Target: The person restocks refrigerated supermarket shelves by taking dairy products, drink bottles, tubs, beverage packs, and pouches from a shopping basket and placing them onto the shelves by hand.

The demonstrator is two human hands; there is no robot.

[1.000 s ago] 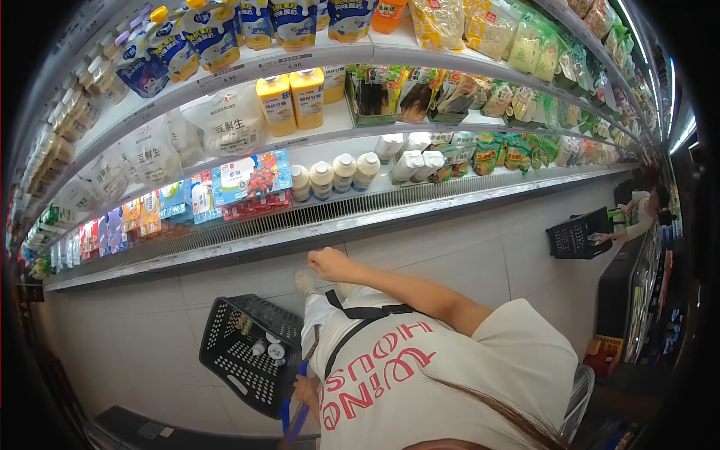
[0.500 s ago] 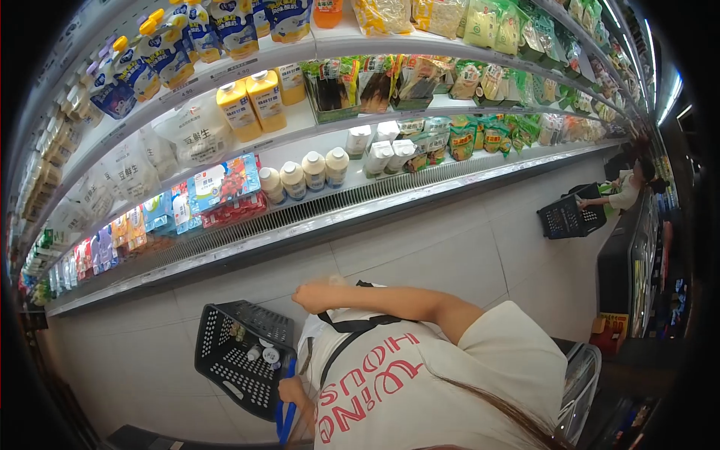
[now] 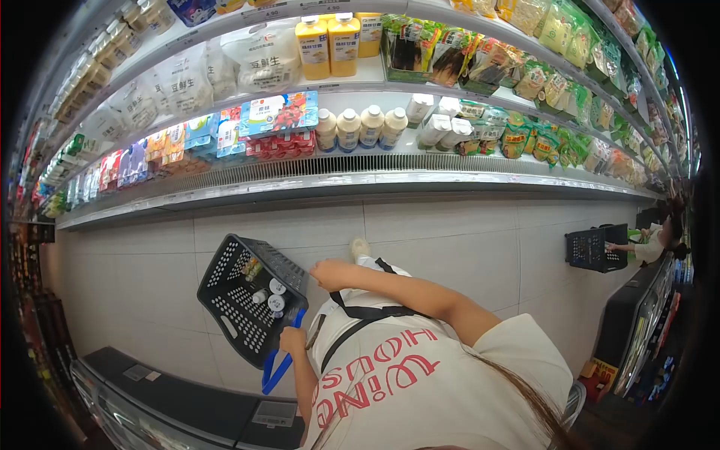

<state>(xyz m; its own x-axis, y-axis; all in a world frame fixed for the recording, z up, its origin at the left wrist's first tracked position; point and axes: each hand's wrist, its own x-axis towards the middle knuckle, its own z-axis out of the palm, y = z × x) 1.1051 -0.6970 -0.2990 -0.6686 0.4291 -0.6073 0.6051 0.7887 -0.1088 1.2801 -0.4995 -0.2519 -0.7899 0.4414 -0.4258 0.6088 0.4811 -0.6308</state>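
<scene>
My left hand is wrapped round the blue handle of a black perforated basket, which hangs tilted at my side. Inside the basket lie white-lidded tubs, a small white bottle and a yellow-green item. My right hand is closed in a loose fist in front of my body, just right of the basket's rim, with nothing visible in it. The right forearm crosses in front of my white shirt and its black strap.
A chilled shelf runs across the top, with white-capped bottles, yellow bottles, boxed drinks and bagged food. Another person with a black basket is at the right. A dark case stands lower left.
The view has turned and shifted, so the shelf now sits level and higher. The basket swings more upright beside me. My right hand has come nearer to the basket's rim.
</scene>
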